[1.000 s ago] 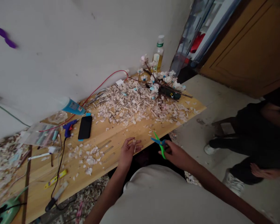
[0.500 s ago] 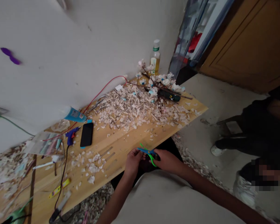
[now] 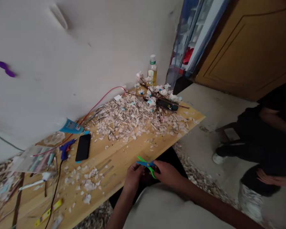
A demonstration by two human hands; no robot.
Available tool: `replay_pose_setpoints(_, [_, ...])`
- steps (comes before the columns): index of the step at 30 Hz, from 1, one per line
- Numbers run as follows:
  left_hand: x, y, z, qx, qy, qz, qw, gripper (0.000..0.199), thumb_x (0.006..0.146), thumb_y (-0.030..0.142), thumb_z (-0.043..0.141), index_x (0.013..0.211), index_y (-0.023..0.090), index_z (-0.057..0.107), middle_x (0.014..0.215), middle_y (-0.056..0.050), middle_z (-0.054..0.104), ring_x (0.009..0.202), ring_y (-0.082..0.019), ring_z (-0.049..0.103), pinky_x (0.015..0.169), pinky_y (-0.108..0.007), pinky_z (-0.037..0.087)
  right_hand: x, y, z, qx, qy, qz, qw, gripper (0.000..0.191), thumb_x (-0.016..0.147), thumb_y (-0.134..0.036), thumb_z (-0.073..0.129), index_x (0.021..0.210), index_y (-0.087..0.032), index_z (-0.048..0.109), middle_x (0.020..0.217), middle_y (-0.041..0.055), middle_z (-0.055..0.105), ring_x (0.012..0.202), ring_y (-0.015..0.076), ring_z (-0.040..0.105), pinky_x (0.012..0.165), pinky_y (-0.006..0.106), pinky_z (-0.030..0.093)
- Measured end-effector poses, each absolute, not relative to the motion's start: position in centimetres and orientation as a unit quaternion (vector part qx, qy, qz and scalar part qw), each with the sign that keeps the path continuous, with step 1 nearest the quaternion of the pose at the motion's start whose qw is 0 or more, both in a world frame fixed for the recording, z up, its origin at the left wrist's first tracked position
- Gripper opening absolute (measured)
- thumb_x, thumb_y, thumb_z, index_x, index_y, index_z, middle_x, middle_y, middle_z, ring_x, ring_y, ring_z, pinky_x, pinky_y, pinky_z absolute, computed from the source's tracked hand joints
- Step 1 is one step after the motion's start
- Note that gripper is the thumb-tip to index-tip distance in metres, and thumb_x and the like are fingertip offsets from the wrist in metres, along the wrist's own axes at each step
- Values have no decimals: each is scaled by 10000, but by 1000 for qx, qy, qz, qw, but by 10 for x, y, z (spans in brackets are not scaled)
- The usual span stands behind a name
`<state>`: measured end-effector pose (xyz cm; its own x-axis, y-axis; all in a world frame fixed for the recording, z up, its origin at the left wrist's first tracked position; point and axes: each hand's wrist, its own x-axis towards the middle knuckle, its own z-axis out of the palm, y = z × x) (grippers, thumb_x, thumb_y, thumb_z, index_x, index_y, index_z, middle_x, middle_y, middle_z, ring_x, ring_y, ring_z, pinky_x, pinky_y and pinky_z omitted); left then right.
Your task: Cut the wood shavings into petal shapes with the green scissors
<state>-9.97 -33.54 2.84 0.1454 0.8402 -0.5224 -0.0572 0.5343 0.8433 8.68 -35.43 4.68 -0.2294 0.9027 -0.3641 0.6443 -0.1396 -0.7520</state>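
Observation:
Near the table's front edge, my right hand (image 3: 166,172) grips blue and green scissors (image 3: 147,164) by the handles. The blades are parted and point left toward my left hand. My left hand (image 3: 134,175) is closed, its fingertips pinched together close beside the blades. Whatever it may hold is too small and dark to make out. Both hands are above my lap, just in front of the wooden table (image 3: 124,152). A heap of pale shavings and petal-like scraps (image 3: 128,122) covers much of the tabletop beyond them.
At the far end, white-flowered branches (image 3: 157,92) lie before a drink bottle (image 3: 152,70). To the left are a phone (image 3: 83,147), a blue glue gun (image 3: 66,149), a blue cup (image 3: 72,126) and a yellow cutter (image 3: 49,212). Another person's hand (image 3: 271,179) rests at the right.
The head view has shifted, so the table's far end and the wall appear lower and further left. My hands keep the same grip, and the scissors stay parted at about the same angle.

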Motion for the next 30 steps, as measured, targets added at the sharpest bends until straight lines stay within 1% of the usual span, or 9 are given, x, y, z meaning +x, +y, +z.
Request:
replay_pose_setpoints(2, [-101, -338, 28, 373, 568, 309, 665, 242, 749, 410, 721, 814, 177, 732, 601, 8, 607, 538, -121, 495, 556, -244, 391, 88, -356, 48, -616, -609, 457, 200, 114, 789, -207, 571, 890, -192, 620, 836, 48, 672, 741, 192, 604, 677, 277, 417])
replay_pose_setpoints(4, [-101, -339, 29, 424, 570, 274, 649, 243, 769, 409, 693, 857, 189, 745, 651, -15, 647, 582, -153, 543, 583, -272, 425, 88, -359, 52, -622, -568, 449, 298, 179, 818, -197, 527, 977, -204, 606, 887, 46, 670, 791, 193, 612, 738, 293, 454])
replay_pose_setpoints(7, [-99, -341, 34, 522, 521, 243, 630, 197, 767, 363, 679, 835, 191, 748, 824, -61, 721, 773, -219, 625, 746, -332, 484, 86, -363, 57, -554, -604, 440, 367, 337, 766, -146, 542, 1092, -223, 578, 1117, 74, 643, 1055, 227, 587, 947, 358, 436])
replay_pose_setpoints(9, [-94, -344, 37, 549, 486, 234, 638, 183, 787, 358, 650, 783, 193, 728, 833, -62, 724, 810, -233, 630, 801, -361, 492, 84, -365, 58, -520, -639, 451, 344, 389, 710, -97, 533, 1075, -222, 578, 1179, 87, 616, 1138, 242, 548, 1007, 389, 400])
replay_pose_setpoints(12, [-83, -354, 38, 514, 460, 210, 693, 213, 819, 391, 622, 764, 199, 695, 790, -58, 712, 785, -229, 637, 803, -378, 509, 85, -368, 53, -574, -601, 454, 323, 325, 693, -63, 461, 965, -209, 561, 1070, 86, 619, 1031, 224, 573, 929, 367, 439])
replay_pose_setpoints(17, [-70, -368, 25, 360, 414, 208, 810, 341, 800, 468, 674, 967, 179, 602, 774, -63, 702, 695, -208, 681, 748, -379, 529, 102, -376, 41, -609, -536, 501, 300, 209, 741, -126, 476, 928, -195, 538, 923, 45, 612, 872, 194, 577, 806, 311, 450])
replay_pose_setpoints(21, [-71, -366, 15, 364, 437, 223, 792, 349, 763, 413, 728, 948, 191, 533, 722, -7, 663, 632, -165, 649, 670, -309, 501, 112, -385, 34, -591, -505, 568, 270, 166, 798, -260, 560, 948, -194, 536, 893, 24, 626, 838, 186, 582, 750, 284, 446])
replay_pose_setpoints(24, [-70, -362, 13, 395, 448, 197, 777, 293, 750, 380, 735, 866, 174, 562, 709, 3, 632, 633, -136, 608, 647, -264, 467, 109, -389, 29, -611, -538, 526, 247, 142, 761, -204, 548, 903, -200, 538, 876, 20, 620, 826, 183, 563, 755, 288, 435])
replay_pose_setpoints(30, [-81, -364, 4, 416, 434, 187, 777, 350, 682, 386, 789, 914, 224, 583, 840, -8, 664, 794, -178, 639, 764, -319, 488, 122, -387, 38, -565, -583, 541, 221, 165, 751, -197, 530, 902, -226, 588, 880, 50, 636, 840, 205, 589, 765, 310, 468])
